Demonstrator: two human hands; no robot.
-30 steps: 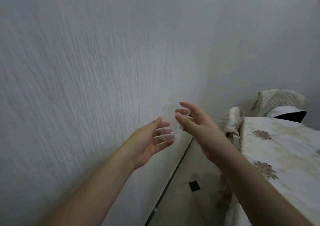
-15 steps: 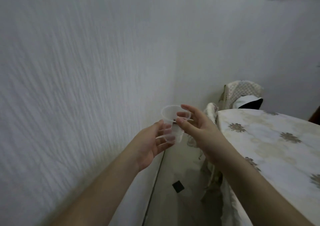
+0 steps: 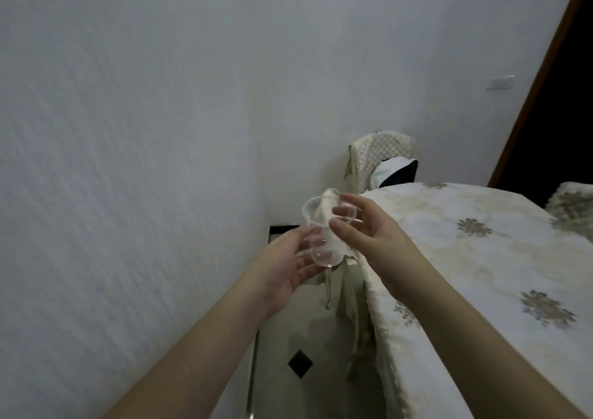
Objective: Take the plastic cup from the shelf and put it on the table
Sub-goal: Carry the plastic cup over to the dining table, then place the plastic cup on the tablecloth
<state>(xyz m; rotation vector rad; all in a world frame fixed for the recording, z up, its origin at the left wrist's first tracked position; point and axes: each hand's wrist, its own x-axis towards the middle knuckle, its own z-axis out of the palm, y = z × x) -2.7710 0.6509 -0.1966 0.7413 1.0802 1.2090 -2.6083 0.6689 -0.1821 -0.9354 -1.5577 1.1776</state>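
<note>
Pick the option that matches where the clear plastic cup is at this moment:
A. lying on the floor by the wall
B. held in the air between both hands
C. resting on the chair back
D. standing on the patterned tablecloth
B: the plastic cup is off every surface, with the left hand at its base and the right hand at its rim, left of the table.

Dim, flat indoor light with a grey-blue cast. The textured wall (image 3: 128, 162) is smeared with motion blur. Soft shadows lie on the floor (image 3: 321, 354) beside it. Wide-angle bending tilts the door frame (image 3: 542, 75).
</note>
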